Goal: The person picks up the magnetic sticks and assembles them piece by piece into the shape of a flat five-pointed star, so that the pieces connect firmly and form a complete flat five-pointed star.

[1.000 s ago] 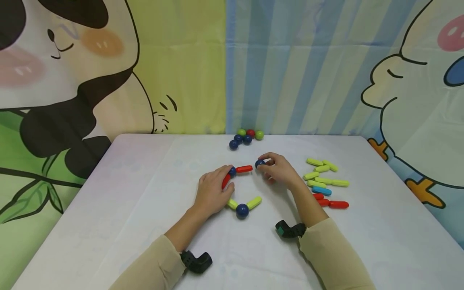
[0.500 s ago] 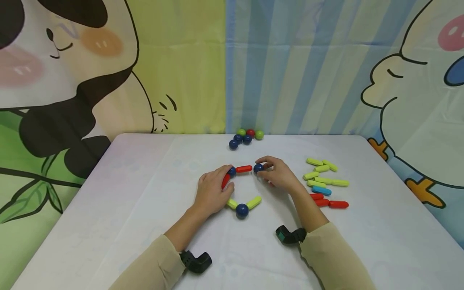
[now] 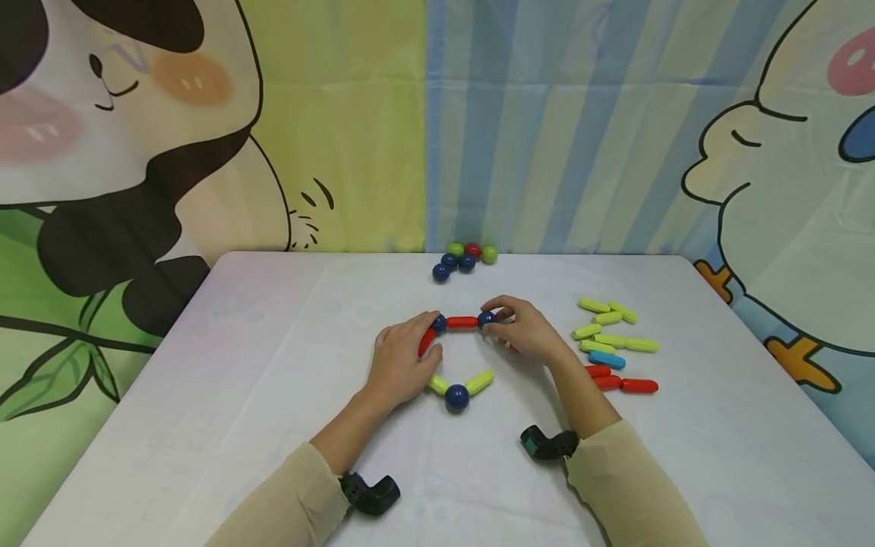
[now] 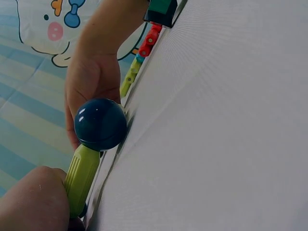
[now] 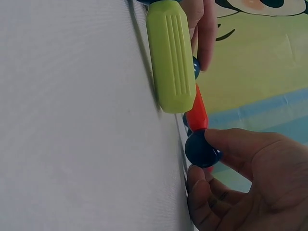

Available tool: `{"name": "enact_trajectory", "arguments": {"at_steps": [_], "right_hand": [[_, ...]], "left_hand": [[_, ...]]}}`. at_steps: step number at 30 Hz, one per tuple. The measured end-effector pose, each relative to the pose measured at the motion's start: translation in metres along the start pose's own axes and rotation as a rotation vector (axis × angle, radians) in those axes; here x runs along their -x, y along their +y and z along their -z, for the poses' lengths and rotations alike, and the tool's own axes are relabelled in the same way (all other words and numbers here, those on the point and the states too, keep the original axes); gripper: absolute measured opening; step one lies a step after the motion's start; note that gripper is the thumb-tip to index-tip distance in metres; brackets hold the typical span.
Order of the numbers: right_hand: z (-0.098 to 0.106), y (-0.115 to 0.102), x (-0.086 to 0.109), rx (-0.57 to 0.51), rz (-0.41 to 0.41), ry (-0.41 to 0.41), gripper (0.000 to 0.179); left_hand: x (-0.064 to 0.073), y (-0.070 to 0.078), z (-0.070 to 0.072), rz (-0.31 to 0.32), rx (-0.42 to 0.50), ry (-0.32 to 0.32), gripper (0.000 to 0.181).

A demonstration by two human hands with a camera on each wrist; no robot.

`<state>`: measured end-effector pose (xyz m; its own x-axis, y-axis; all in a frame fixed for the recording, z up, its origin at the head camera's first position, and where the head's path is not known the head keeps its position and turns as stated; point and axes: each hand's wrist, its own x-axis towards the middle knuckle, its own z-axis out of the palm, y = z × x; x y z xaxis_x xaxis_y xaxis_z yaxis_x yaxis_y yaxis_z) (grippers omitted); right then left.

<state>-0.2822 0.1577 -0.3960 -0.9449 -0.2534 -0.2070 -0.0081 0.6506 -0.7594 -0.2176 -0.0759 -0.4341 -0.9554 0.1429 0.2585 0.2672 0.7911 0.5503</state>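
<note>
My right hand [image 3: 525,328] pinches a dark blue ball [image 5: 201,148] between thumb and fingers. That ball meets the right end of a red magnetic rod [image 3: 462,322]; a bit of red also shows under the hand. Another blue ball [image 3: 439,324] joins the rod's left end, under the fingertips of my left hand [image 3: 402,363]. Between that hand's thumb and fingers it holds a second red rod [image 3: 427,342], partly hidden. Nearer me, a blue ball [image 3: 456,398] joins two yellow-green rods [image 3: 480,382] in a V; the left one runs under my left hand.
Several loose balls [image 3: 467,263], blue, green and red, sit at the back edge of the white table [image 3: 287,319]. To the right lie several yellow-green rods [image 3: 608,341], a blue rod [image 3: 606,360] and several red rods [image 3: 639,386].
My right hand has brought its blue ball slightly left and toward me, against the red rod's end. The gap between them has closed. My left hand stays put.
</note>
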Motion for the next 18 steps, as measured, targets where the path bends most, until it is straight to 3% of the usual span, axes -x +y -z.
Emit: {"name": "enact_trajectory", "arguments": {"at_steps": [8, 18], "right_hand": [[0.0029, -0.0037, 0.0031, 0.047, -0.026, -0.032, 0.042], [0.0015, -0.0028, 0.003, 0.056, -0.009, -0.016, 0.042]], "left_hand": [[0.0003, -0.0013, -0.0015, 0.001, 0.007, 0.004, 0.054], [-0.0003, -0.0015, -0.0025, -0.001, 0.003, 0.007, 0.055]]}}
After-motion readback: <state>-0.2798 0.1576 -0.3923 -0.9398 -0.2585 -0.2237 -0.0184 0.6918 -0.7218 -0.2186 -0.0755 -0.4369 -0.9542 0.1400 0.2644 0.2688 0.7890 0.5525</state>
